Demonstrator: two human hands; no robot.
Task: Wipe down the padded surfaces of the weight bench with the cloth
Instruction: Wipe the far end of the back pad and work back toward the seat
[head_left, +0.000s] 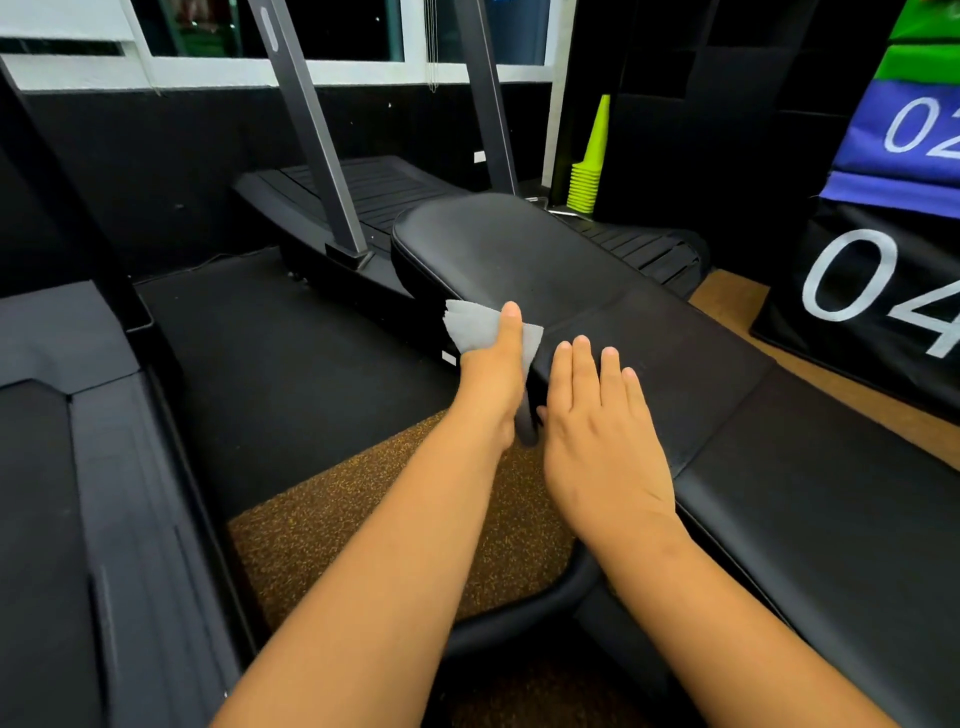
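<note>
A: Where is the cloth (483, 327) right now?

B: At the left edge of the weight bench (597, 291), about where the far pad meets the middle one. The left hand (493, 374) grips it, thumb lying over the top and the other fingers hidden below the pad's edge. The right hand (597, 431) lies flat on the middle pad just beside it, fingers straight, holding nothing

A: How will the cloth handle?

B: It looks thin, light and limp, so I judge it will bunch unless it is held spread under the palm or folded into a wad. The padding looks smooth and slightly glossy, so the cloth should slide easily

A: And the surroundings?

B: A treadmill (363, 208) stands beyond the bench, with stacked green cones (587, 171) far right
</note>
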